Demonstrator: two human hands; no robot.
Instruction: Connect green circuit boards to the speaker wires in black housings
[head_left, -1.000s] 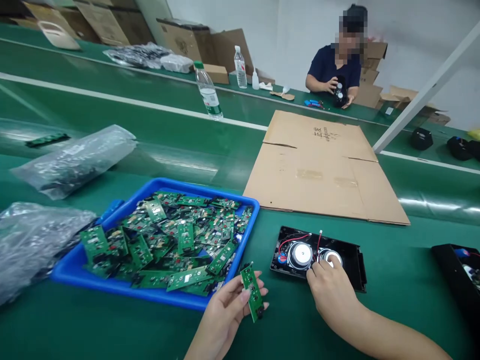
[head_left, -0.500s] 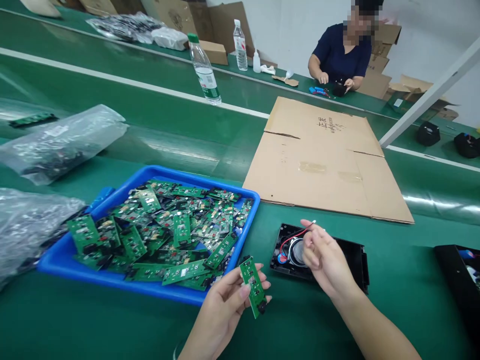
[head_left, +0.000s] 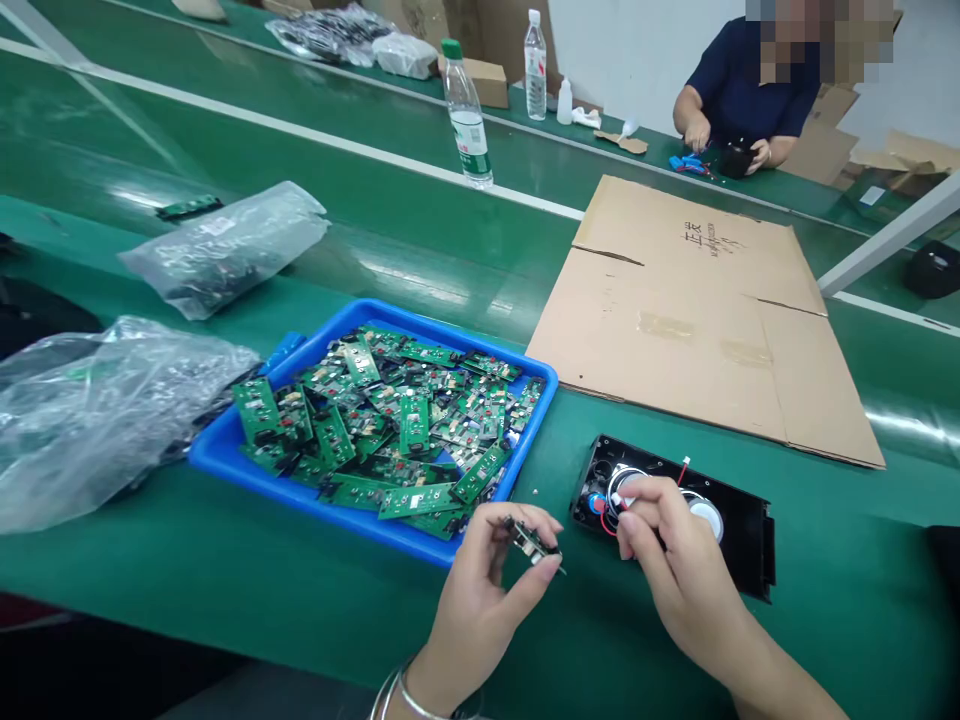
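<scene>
Between the thumb and fingers of my left hand (head_left: 499,575) is a small green circuit board (head_left: 534,543), tilted nearly edge-on. My right hand (head_left: 667,535) pinches a white connector (head_left: 618,501) on a red wire, over a black housing (head_left: 739,545). Round speakers (head_left: 705,518) sit inside that housing, partly hidden by my right hand, and a blue part (head_left: 597,503) shows at its left end. Left of my hands, a blue tray (head_left: 330,510) holds several green circuit boards (head_left: 415,420).
A flattened cardboard sheet (head_left: 675,330) lies behind the housing. Plastic bags (head_left: 225,250) are at the left. A bottle with a green cap (head_left: 469,130) stands beyond the tray. Across the bench, a person in dark blue (head_left: 757,100) handles a black part.
The view has shifted left, so things appear further right. My left hand has turned the board from face-up to nearly edge-on. My right hand has brought the wire end down over the housing.
</scene>
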